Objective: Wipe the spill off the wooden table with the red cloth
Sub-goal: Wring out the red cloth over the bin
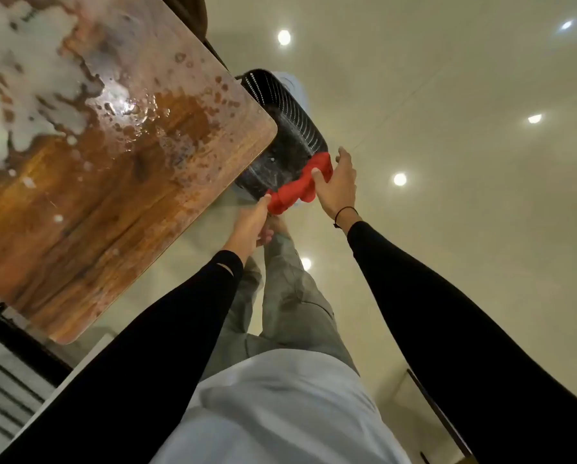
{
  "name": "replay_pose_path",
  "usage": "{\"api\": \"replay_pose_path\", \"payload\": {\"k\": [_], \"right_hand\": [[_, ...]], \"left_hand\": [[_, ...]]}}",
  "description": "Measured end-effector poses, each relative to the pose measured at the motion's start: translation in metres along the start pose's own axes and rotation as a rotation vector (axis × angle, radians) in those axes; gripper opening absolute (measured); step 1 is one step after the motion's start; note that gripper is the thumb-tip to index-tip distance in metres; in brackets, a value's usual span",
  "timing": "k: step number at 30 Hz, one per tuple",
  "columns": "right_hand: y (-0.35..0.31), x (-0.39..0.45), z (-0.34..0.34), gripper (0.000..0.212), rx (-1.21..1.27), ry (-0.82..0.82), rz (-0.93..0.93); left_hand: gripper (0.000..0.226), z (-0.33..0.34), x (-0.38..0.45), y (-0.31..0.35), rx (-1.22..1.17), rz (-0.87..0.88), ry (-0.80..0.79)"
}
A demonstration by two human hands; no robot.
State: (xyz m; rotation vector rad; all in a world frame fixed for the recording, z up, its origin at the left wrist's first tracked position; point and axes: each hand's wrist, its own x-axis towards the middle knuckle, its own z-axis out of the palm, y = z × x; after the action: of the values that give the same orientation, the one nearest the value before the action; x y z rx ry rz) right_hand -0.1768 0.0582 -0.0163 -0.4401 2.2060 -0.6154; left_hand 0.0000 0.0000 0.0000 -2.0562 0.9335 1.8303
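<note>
Wringing is judged underway: the red cloth is gripped at both ends by the left hand and right hand over a black slotted basket. Left of the grip, the wooden table is seen largely wet with white spill.

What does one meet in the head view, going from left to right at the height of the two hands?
Wooden table with the spill → left hand → red cloth → right hand → glossy floor.
</note>
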Motion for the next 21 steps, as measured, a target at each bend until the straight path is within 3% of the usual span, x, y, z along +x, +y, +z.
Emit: {"api": "replay_pose_path", "payload": {"k": [2, 6, 12, 18, 21], "right_hand": [[-0.003, 0.01, -0.003, 0.074, 0.103, -0.063, 0.076], [-0.008, 0.03, -0.006, 0.053, 0.103, -0.047, 0.144], [-0.011, 0.046, -0.007, 0.02, -0.172, 0.017, 0.171], [-0.028, 0.036, -0.004, 0.032, -0.389, 0.074, 0.14], [-0.035, 0.026, -0.008, 0.035, -0.387, 0.092, 0.124]], "left_hand": [[0.046, -0.001, 0.007, -0.003, -0.169, -0.114, -0.105], [0.062, 0.004, 0.02, -0.004, -0.281, -0.095, -0.235], [0.034, 0.011, 0.03, -0.002, -0.246, -0.108, -0.136], [0.007, 0.003, 0.023, -0.004, -0.224, 0.004, -0.129], [0.012, -0.007, 0.016, -0.003, -0.319, 0.069, -0.154]]}}
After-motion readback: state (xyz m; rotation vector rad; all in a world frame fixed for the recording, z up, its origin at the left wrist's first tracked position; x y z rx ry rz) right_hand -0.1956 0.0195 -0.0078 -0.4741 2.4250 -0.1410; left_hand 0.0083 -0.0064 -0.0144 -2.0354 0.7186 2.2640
